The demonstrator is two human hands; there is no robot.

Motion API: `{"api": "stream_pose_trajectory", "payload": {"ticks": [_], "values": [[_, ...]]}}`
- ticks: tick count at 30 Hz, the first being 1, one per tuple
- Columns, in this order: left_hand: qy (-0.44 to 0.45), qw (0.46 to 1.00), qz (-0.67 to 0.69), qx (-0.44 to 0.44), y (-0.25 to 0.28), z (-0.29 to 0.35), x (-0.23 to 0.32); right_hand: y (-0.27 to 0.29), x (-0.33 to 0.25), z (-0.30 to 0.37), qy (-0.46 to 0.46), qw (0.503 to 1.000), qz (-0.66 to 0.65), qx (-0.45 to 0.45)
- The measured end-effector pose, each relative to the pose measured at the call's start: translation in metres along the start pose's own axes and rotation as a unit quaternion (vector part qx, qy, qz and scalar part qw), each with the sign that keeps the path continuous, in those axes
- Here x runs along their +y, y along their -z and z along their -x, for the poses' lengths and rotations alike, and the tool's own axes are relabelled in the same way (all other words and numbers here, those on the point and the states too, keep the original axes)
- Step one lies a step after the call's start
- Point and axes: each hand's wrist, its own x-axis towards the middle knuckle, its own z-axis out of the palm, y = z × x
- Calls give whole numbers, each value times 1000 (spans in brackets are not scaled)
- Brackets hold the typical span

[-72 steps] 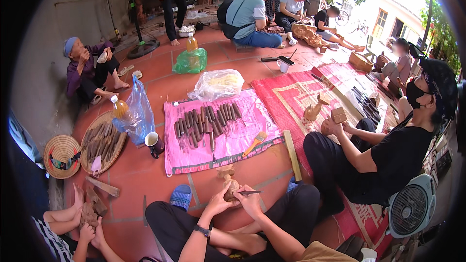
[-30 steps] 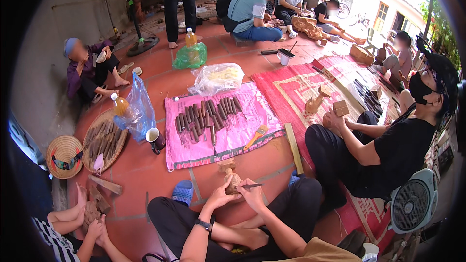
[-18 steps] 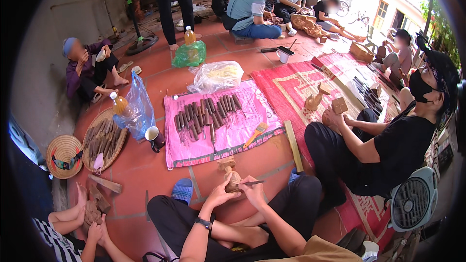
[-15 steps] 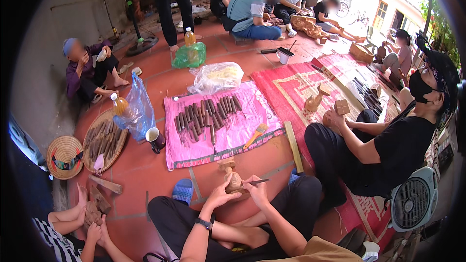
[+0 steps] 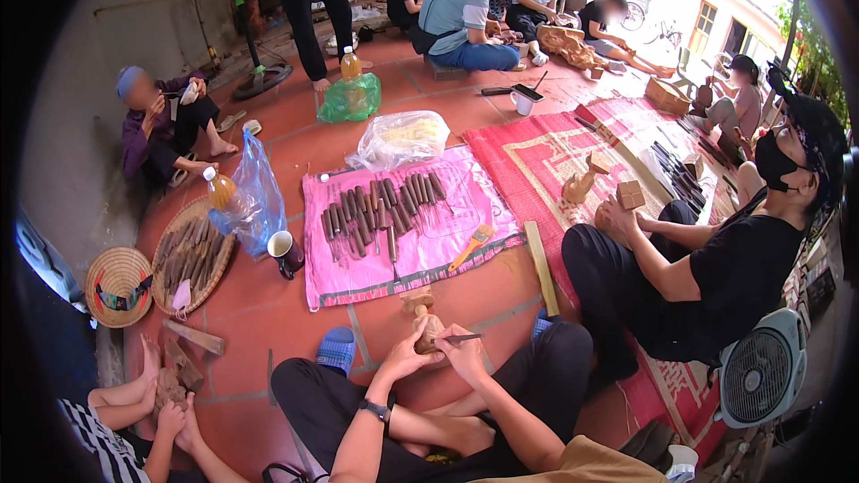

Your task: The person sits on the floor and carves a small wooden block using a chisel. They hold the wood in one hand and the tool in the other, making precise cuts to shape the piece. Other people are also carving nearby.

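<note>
Between my crossed legs, my left hand (image 5: 407,354) is closed around a small wooden carving (image 5: 424,322) with a rounded body and a wider flat top. My right hand (image 5: 463,360) pinches a slim, dark, pen-like tool (image 5: 464,337), held nearly level. Its inner end meets the right side of the carving; whether it is a pencil or a blade is too small to tell. Beyond the carving lies a pink sheet (image 5: 335,277) bearing several wooden-handled carving tools (image 5: 369,215) and a flat paintbrush (image 5: 472,247).
A dark mug (image 5: 285,255), a basket of tools (image 5: 191,259) and a blue bag (image 5: 259,201) stand to the left. A wooden bar (image 5: 540,268) lies beside my right knee. At right, a person (image 5: 707,259) holds a wooden block near a fan (image 5: 761,368). Another person's hands (image 5: 179,420) work at lower left.
My right hand has shifted slightly left, bringing the tool further onto the carving. My left hand keeps its hold with little movement.
</note>
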Motion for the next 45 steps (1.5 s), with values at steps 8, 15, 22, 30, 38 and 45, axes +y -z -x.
{"api": "stream_pose_trajectory", "payload": {"ticks": [8,15,22,30,38,45], "values": [[-13,1000,-3,18,-1,0,-2,-1,7,-2,-2,999,-40,6],[-16,1000,-6,8,0,1,0,13,18,-9,-105,974,-203,-9],[6,1000,9,-7,1,1,6,4,-2,1,-19,1000,-17,-16],[5,1000,15,-7,3,4,7,11,12,-7,-67,992,-106,-4],[9,1000,12,4,1,4,6,-2,1,3,-20,1000,10,5],[-28,999,-1,18,-1,1,-4,8,2,0,-55,997,-61,7]]}}
